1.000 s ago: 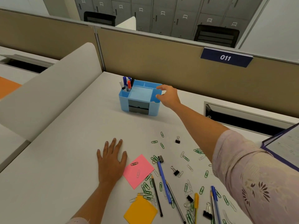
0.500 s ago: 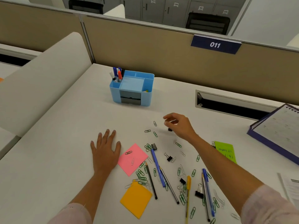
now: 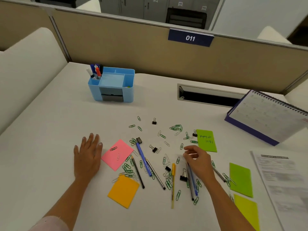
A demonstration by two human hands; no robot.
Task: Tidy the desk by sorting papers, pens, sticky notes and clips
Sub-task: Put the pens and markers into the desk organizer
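Head view: bare desk [image 3: 50, 164] beside left hand [image 3: 87, 155]

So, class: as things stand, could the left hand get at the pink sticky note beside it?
Probably yes. The left hand lies flat on the desk just left of the pink sticky note, with nothing between them; only two paper clips lie on the note.

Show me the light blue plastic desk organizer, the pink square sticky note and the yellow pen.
light blue plastic desk organizer [image 3: 129, 94], head view, front wall, right of drawer
pink square sticky note [image 3: 122, 148], head view, bare centre
yellow pen [image 3: 173, 180], head view, mid-barrel
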